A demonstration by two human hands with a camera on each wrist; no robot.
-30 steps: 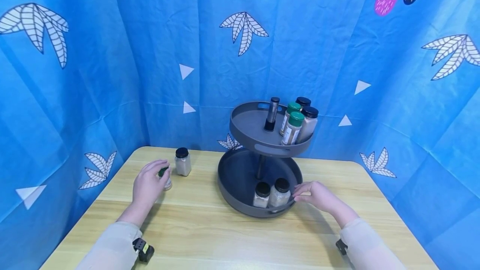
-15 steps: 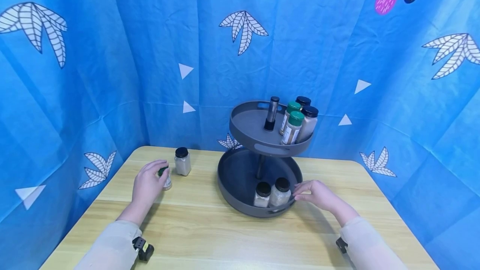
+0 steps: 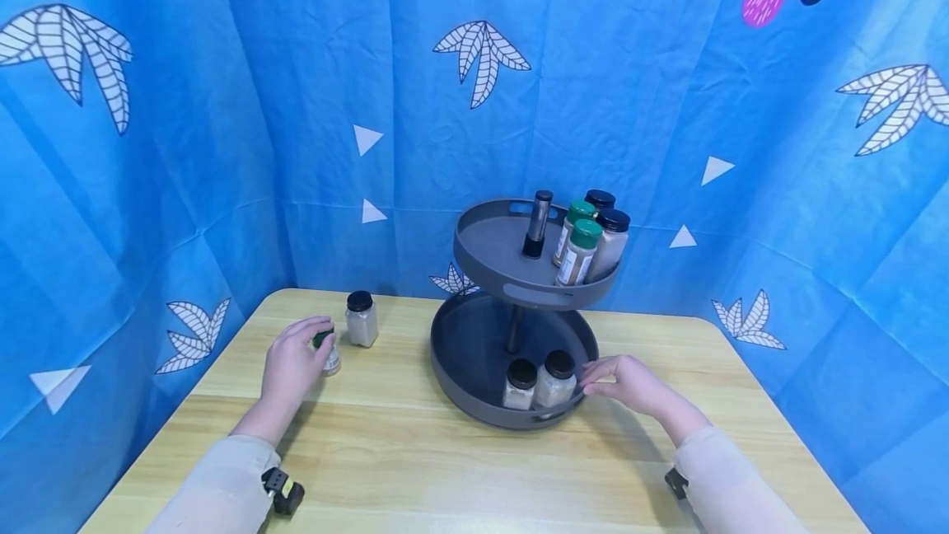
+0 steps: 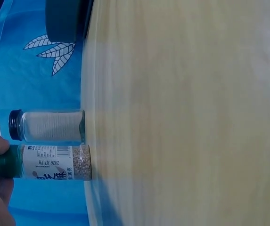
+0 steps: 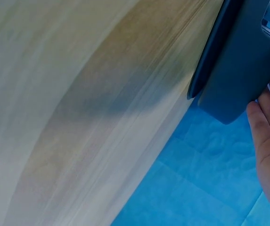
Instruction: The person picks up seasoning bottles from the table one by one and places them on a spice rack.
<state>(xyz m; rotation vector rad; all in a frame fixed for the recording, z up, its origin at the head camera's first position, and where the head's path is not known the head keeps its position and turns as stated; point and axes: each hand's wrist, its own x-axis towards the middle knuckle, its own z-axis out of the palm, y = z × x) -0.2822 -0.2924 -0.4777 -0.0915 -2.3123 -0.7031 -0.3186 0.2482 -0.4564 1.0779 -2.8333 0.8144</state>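
Observation:
My left hand (image 3: 291, 363) pinches the green cap of a spice jar (image 4: 54, 162) by thumb and fingers. The jar stands upright on the table, with a white label and pale seeds inside. Close beside it is a black-capped clear jar (image 3: 362, 321) of pale contents. To the right stands a dark grey two-tier turntable rack (image 3: 452, 381). My right hand (image 3: 626, 386) reaches its lower tier from the right, fairly straight fingertips touching the outer wall. Just inside that wall sit a small black-capped jar (image 3: 520, 390) and a larger black-capped jar (image 3: 554, 386).
On the upper tier (image 3: 493, 258) are two green-capped jars, one in front (image 3: 577, 258), two black-capped jars, one of them large (image 3: 610, 245), and a slim dark cylinder (image 3: 538, 225). A blue patterned curtain (image 3: 334, 105) surrounds the wooden table (image 3: 415, 476).
The two jars on the lower tier have shifted very slightly to the right. Both hands stay in nearly the same place, the left on the green cap.

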